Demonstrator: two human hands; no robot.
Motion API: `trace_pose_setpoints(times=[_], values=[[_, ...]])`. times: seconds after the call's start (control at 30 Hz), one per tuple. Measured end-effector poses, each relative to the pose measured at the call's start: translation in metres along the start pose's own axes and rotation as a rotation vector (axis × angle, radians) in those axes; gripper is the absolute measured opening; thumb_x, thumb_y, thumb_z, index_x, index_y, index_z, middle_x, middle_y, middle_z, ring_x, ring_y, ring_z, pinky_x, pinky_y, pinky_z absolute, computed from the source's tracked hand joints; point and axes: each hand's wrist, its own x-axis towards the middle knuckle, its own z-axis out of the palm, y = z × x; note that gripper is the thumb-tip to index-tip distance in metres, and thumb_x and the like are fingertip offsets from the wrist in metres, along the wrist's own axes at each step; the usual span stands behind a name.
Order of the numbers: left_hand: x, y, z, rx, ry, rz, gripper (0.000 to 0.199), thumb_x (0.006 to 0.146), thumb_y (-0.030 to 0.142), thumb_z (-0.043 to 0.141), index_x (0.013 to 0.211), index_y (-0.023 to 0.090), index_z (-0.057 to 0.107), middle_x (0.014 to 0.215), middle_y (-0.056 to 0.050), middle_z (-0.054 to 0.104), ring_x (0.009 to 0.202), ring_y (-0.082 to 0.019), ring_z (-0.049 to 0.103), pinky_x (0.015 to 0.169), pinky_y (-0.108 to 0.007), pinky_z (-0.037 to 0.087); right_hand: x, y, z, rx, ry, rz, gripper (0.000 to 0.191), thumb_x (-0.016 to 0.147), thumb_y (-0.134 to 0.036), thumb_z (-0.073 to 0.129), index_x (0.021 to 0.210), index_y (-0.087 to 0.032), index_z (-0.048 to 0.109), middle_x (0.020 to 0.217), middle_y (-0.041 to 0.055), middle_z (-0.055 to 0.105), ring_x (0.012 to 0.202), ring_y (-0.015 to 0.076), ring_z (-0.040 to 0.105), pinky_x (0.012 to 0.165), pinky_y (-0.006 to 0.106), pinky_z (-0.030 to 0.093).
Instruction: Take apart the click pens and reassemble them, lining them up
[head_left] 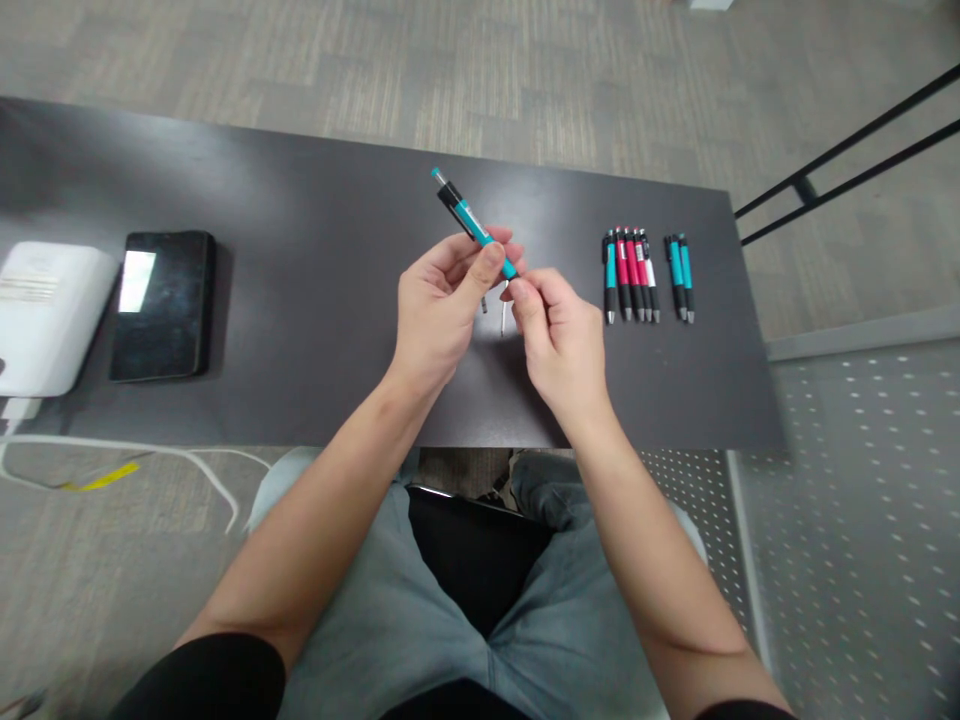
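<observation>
My left hand (442,295) is closed around a teal and black click pen (470,220), tilted with its push-button end up and away to the left. The pen's lower end meets the fingertips of my right hand (562,335), which are pinched together there. Whatever small part these fingers grip is hidden. On the table below, between my hands, lies a thin pale rod (504,315) that looks like a pen refill. A small dark piece (484,305) shows beside my left thumb, partly covered by the hand.
Right of my hands, a row of teal, pink and white pens (630,275) lies on the dark table (315,300), with another small group of teal pens (679,278) farther right. A black phone-like device (163,305) and a white box (52,315) with a cable are at left.
</observation>
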Motion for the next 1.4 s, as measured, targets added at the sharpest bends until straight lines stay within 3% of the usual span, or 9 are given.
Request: trace_pose_setpoints(times=[0.17,0.37,0.53,0.7,0.87,0.93,1.03,1.2,1.4], values=[[0.0,-0.007,-0.002,0.015,0.067,0.013,0.035,0.111,0.054,0.108,0.105,0.032,0.081,0.114,-0.002,0.097,0.116,-0.024,0.098,0.111,-0.04,0.083,0.009,0.006,0.003,-0.092,0.034,-0.161,0.053,0.126,-0.083,0.072,0.118,-0.031,0.075,0.117,0.0103,0.084,0.108,0.0299,0.074,0.105,0.045,0.063],[0.007,-0.003,-0.012,-0.025,0.01,0.003,0.051,0.101,0.065,0.115,0.104,0.034,0.074,0.111,-0.001,0.094,0.128,-0.029,0.098,0.104,-0.043,0.087,0.009,0.005,0.007,0.018,-0.025,-0.038,0.055,0.122,-0.087,0.077,0.117,-0.032,0.071,0.105,0.003,0.078,0.098,0.0257,0.076,0.097,0.043,0.068],[0.011,0.003,-0.018,-0.017,0.025,-0.032,0.051,0.099,0.061,0.117,0.102,0.034,0.074,0.111,0.0,0.093,0.122,-0.028,0.098,0.1,-0.042,0.087,0.008,0.015,0.017,0.187,-0.064,0.08,0.056,0.128,-0.089,0.063,0.13,-0.034,0.07,0.105,0.0019,0.077,0.098,0.0233,0.08,0.093,0.04,0.07],[0.013,0.002,-0.02,0.05,0.041,-0.05,0.05,0.101,0.066,0.113,0.101,0.036,0.073,0.111,-0.001,0.094,0.121,-0.029,0.098,0.099,-0.043,0.086,0.008,0.024,0.026,0.238,-0.029,0.074,0.059,0.118,-0.09,0.081,0.139,-0.037,0.067,0.118,0.003,0.08,0.104,0.0247,0.082,0.094,0.043,0.075],[0.012,0.002,-0.02,0.133,0.043,-0.082,0.047,0.107,0.069,0.107,0.104,0.036,0.073,0.117,-0.003,0.097,0.119,-0.029,0.097,0.101,-0.045,0.086,0.01,0.027,0.027,0.282,-0.014,0.087,0.057,0.126,-0.09,0.066,0.141,-0.035,0.07,0.118,0.005,0.08,0.103,0.0238,0.081,0.086,0.04,0.073],[0.013,0.001,-0.022,0.111,0.027,-0.068,0.048,0.106,0.069,0.108,0.104,0.036,0.073,0.117,-0.002,0.097,0.121,-0.028,0.097,0.099,-0.043,0.086,0.01,0.029,0.025,0.286,-0.008,0.067,0.058,0.124,-0.09,0.071,0.141,-0.035,0.071,0.119,0.0048,0.08,0.099,0.0233,0.08,0.086,0.041,0.073],[0.015,-0.003,-0.023,0.027,0.016,-0.047,0.051,0.101,0.068,0.114,0.103,0.036,0.074,0.111,-0.001,0.095,0.116,-0.027,0.098,0.096,-0.041,0.086,0.011,0.031,0.023,0.289,-0.004,0.082,0.067,0.113,-0.09,0.089,0.15,-0.037,0.07,0.122,0.0041,0.081,0.097,0.0232,0.079,0.086,0.042,0.074],[0.016,-0.007,-0.016,-0.045,0.122,-0.034,0.053,0.095,0.054,0.122,0.094,0.032,0.074,0.098,0.001,0.092,0.092,-0.022,0.094,0.087,-0.034,0.083,0.012,0.03,0.025,0.453,-0.083,0.142,0.066,0.118,-0.096,0.076,0.146,-0.037,0.071,0.108,0.0006,0.082,0.081,0.0185,0.075,0.077,0.037,0.07],[0.015,-0.005,-0.012,-0.076,0.112,-0.016,0.049,0.098,0.046,0.12,0.093,0.031,0.074,0.098,0.0,0.092,0.089,-0.021,0.094,0.082,-0.031,0.082,0.014,0.032,0.025,0.456,-0.067,0.108,0.072,0.11,-0.095,0.09,0.149,-0.038,0.068,0.113,0.0008,0.084,0.086,0.0198,0.079,0.077,0.037,0.071]])
